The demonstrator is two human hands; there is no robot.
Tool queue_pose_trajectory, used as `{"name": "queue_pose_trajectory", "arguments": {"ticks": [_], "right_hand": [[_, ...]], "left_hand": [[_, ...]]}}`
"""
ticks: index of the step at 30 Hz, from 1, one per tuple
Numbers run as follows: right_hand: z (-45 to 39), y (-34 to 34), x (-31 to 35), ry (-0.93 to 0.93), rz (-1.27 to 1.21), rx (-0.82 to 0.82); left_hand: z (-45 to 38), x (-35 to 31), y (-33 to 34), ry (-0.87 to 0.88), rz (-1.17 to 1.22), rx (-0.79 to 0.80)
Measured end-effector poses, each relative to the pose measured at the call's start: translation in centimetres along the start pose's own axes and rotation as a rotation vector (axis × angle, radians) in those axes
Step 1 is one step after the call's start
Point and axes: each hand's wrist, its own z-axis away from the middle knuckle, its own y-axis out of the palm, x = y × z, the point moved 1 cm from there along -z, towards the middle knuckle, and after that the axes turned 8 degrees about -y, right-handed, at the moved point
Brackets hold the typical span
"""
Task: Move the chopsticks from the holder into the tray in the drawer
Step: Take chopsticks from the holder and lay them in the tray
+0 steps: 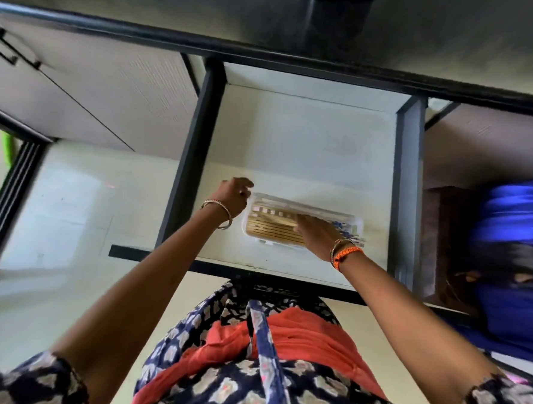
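Note:
A white drawer (296, 147) stands pulled out below the dark counter edge. Near its front lies a clear plastic tray (359, 222) holding several wooden chopsticks (273, 225) side by side, with patterned ends toward the right. My left hand (232, 196) has its fingers curled at the tray's left corner and touches its rim. My right hand (318, 233) lies flat, fingers stretched, on top of the chopsticks in the right half of the tray. A dark upright object (339, 15) stands on the counter above; I cannot tell whether it is the holder.
The drawer's dark side rails (190, 153) and front lip (273, 272) frame the tray. A shut cabinet door with a black handle (6, 48) is at the left. Blurred blue cloth (515, 248) and a brown box (441, 237) are at the right.

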Motion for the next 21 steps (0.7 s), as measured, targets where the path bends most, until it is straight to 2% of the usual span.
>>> {"name": "queue_pose_trajectory", "arguments": {"ticks": [2, 4, 7, 14, 21], "right_hand": [[-0.8, 0.3, 0.2, 0.005, 0.003, 0.005], [-1.6, 0.5, 0.6, 0.001, 0.058, -0.002], [-2.3, 0.6, 0.9, -0.005, 0.180, -0.024], [-1.5, 1.1, 1.0, -0.014, 0.282, -0.192], [-1.6, 0.7, 0.8, 0.061, 0.293, -0.139]], "left_hand": [[0.6, 0.9, 0.8, -0.066, -0.049, 0.100], [1.1, 1.2, 1.5, -0.104, -0.053, 0.126], [1.3, 1.4, 2.2, -0.148, -0.001, 0.088], [0.8, 1.6, 2.7, -0.205, 0.089, 0.053], [1.0, 1.9, 2.7, -0.235, 0.121, 0.062]]}}
